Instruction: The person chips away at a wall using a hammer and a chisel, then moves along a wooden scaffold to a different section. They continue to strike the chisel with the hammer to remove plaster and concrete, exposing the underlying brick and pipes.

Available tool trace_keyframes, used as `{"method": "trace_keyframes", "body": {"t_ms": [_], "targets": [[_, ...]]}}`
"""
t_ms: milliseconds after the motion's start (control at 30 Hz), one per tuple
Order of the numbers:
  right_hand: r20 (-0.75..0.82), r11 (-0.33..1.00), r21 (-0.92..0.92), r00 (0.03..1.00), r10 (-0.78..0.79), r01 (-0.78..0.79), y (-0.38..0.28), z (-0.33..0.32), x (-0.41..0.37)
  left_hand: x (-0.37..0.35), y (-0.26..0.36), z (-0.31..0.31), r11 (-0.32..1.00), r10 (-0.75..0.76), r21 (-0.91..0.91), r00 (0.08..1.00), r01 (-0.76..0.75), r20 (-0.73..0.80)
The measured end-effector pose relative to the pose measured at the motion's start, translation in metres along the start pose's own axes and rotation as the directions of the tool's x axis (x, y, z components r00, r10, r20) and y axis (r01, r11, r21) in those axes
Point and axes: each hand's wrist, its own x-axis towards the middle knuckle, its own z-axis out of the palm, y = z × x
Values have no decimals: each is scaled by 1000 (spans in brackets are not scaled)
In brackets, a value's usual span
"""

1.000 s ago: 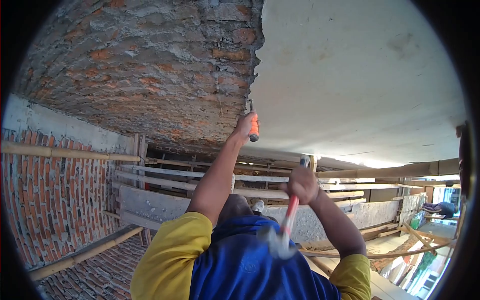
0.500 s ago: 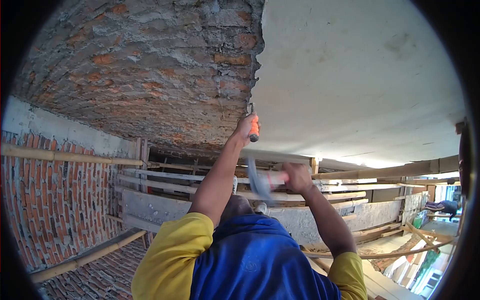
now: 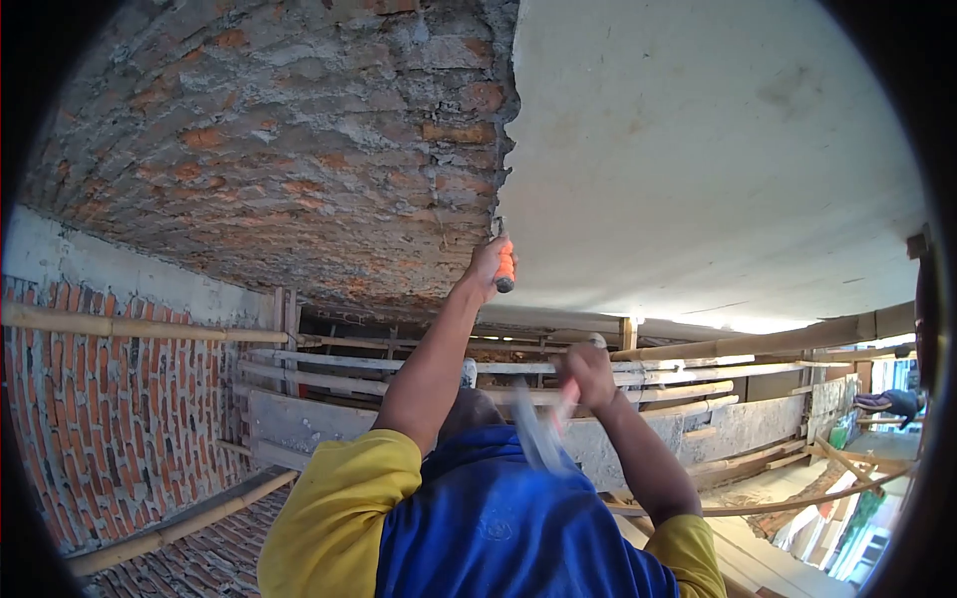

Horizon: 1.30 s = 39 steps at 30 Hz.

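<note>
My left hand (image 3: 484, 267) is closed around the orange grip of a chisel (image 3: 505, 267). The chisel's metal tip points at the ragged edge where grey plaster (image 3: 698, 149) meets exposed brickwork (image 3: 299, 149). Lower and to the right, my right hand (image 3: 586, 377) grips a hammer (image 3: 564, 401) by its red and pale handle. Motion smears the hammer's head, which is in front of my blue shirt, apart from the chisel.
Bamboo poles (image 3: 778, 339) and a rough grey board (image 3: 718, 429) run across beyond my arms. At the left stands another brick wall (image 3: 130, 409) with a bamboo pole (image 3: 140, 321) along it. Part of another person (image 3: 890, 403) shows at the far right.
The hammer's head has swung down toward my chest, away from the chisel, and my right hand has turned and dropped a little. My left hand stays near the plaster edge, slightly lower in view.
</note>
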Motion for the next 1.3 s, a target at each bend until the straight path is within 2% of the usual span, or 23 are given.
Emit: {"method": "trace_keyframes", "body": {"t_ms": [33,133,167,267,333,400,433,467,500,533,567,600,633,733,800,867,900,1000,1067,1100,1133,1200,1300], "targets": [[182,849,-284,844,505,-447,11,16,-8,0,-1,1,1000,2,-15,1000,-2,1],[221,710,-321,680,699,-626,-7,26,-5,11,-7,-14,993,-12,116,1000,9,25],[138,800,-207,793,594,-563,-14,29,-10,21,-7,-20,999,-9,43,993,4,121],[-34,951,12,950,311,-310,-49,1,16,1,3,-1,999,-38,-7,999,38,5],[-221,995,25,970,99,-96,-51,-2,30,0,3,2,999,-32,0,999,33,-16],[-370,998,13,928,-47,56,-32,12,23,7,-1,-4,999,-33,6,999,33,-14],[-181,989,9,973,144,-145,-13,21,5,10,-3,-8,999,-41,4,999,41,-2],[-85,926,-9,923,375,-377,-3,33,-6,14,-4,-12,999,-47,2,999,47,10],[6,812,-51,813,583,-582,4,43,-13,22,-7,-21,999,-49,-2,999,49,23],[88,651,-110,645,759,-751,8,51,-20,22,-14,-35,999,-54,2,999,54,3],[98,582,-126,574,813,-803,2,55,-29,24,-26,-57,998,-61,6,998,61,-15],[79,575,-102,570,818,-812,2,52,-35,30,-27,-69,998,-56,7,998,57,-23],[62,556,-73,552,831,-828,-4,52,-46,30,-29,-77,999,-23,-26,988,19,-154],[19,496,-90,496,868,-864,-15,47,-88,9,-27,-129,990,-140,21,989,140,-40],[-11,420,-142,425,905,-897,-16,45,-113,-13,-42,-143,970,-171,136,964,201,-202],[11,274,-184,277,961,-944,-14,49,-144,-28,-55,-160,903,-181,324,934,283,-309],[6,240,-200,244,970,-950,-16,50,-156,-36,-67,-180,827,-192,448,920,339,-343],[72,45,-304,24,997,-952,-20,65,-217,-60,-120,-253,479,-271,695,844,536,-463],[109,-1,-378,-45,993,-926,-24,88,-286,-80,-156,-305,171,-335,856,845,489,-416],[129,-23,-414,-83,988,-910,-31,96,-313,-99,-156,-299,119,-387,799,769,590,-509],[168,-74,-435,-162,972,-897,-38,106,-346,-116,-158,-294,61,-430,732,680,679,-594],[237,-169,-482,-313,920,-860,-58,125,-396,-139,-169,-304,48,-482,709,638,704,-601],[264,-639,-227,-678,687,-735,-100,134,-410,-139,-169,-315,22,-533,712,611,701,-585]]}}
